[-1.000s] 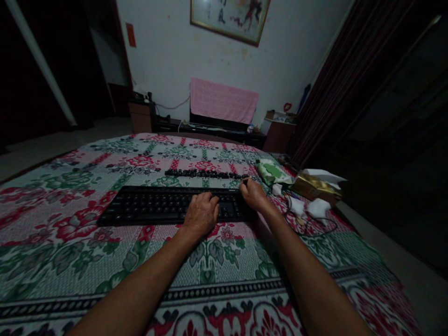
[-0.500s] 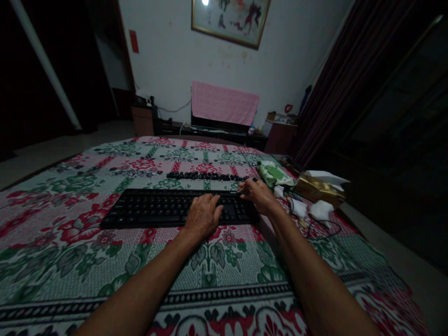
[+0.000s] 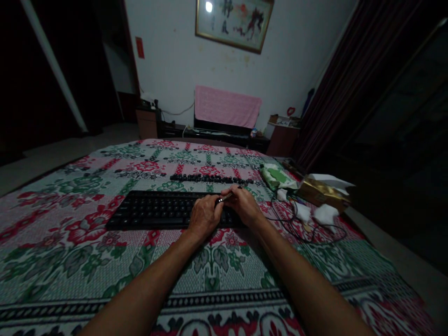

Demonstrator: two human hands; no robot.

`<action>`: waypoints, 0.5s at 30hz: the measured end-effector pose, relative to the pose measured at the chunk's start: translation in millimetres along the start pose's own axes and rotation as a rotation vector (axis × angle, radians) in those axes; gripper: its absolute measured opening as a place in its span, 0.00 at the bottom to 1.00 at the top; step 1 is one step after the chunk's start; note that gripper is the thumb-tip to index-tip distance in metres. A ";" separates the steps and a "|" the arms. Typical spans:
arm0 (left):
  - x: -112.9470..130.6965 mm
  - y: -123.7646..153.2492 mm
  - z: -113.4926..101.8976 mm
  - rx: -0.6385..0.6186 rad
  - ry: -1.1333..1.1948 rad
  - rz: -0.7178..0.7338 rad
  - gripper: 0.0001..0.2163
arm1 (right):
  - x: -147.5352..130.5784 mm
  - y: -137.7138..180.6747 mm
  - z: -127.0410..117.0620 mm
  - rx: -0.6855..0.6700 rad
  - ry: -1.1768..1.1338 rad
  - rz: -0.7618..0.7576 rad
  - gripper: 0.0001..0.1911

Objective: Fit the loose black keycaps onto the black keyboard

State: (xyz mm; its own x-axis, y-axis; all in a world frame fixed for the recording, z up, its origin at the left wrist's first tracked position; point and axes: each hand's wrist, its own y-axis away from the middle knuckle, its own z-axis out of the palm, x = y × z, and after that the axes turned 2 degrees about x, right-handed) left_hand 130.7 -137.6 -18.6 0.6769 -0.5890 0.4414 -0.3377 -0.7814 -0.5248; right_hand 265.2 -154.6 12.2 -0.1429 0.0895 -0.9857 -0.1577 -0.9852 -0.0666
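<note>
A black keyboard (image 3: pixel 154 210) lies flat on the patterned bedspread in front of me. My left hand (image 3: pixel 205 215) rests over its right half, fingers bent, with thumb and forefinger closed around a small dark bit that I cannot make out. In my right hand (image 3: pixel 243 201) is a slim, shiny metal tool (image 3: pixel 227 197), pinched between the fingers; its kind is unclear. The tool's tip points left and meets the left fingertips above the keys. Beyond the keyboard stretches a row of small black pieces (image 3: pixel 210 178) that look like loose keycaps.
To the right lie a green and white packet (image 3: pixel 277 177), a gold tissue box (image 3: pixel 322 190), crumpled white tissues (image 3: pixel 325 214) and a looped black cable (image 3: pixel 297 233). Past the bed, a pink cloth (image 3: pixel 227 106) hangs over a screen on a low cabinet.
My right hand has moved left and nearer, from the keyboard's right end to my left fingertips, bringing the metal tool. The view has shifted slightly. More of the black cable shows.
</note>
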 end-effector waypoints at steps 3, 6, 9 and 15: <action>1.5 -0.2 1.0 -0.007 -0.007 0.003 0.12 | 1.7 1.1 4.0 0.021 0.040 -0.090 0.12; 2.9 0.4 1.4 -0.012 -0.030 0.017 0.11 | 1.7 3.3 9.3 0.063 0.063 -0.154 0.10; 3.6 1.3 0.0 -0.014 -0.115 0.027 0.11 | 0.5 5.2 13.6 0.093 0.059 -0.182 0.09; 6.4 2.2 -4.0 -0.011 -0.226 0.092 0.14 | -1.2 4.4 16.3 0.188 -0.047 -0.220 0.10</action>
State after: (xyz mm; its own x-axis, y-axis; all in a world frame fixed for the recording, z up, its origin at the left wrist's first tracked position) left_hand 131.6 -144.0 -13.9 0.7720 -0.5973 0.2175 -0.4106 -0.7297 -0.5467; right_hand 248.7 -156.7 15.6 -0.1300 0.3093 -0.9421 -0.3674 -0.8975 -0.2439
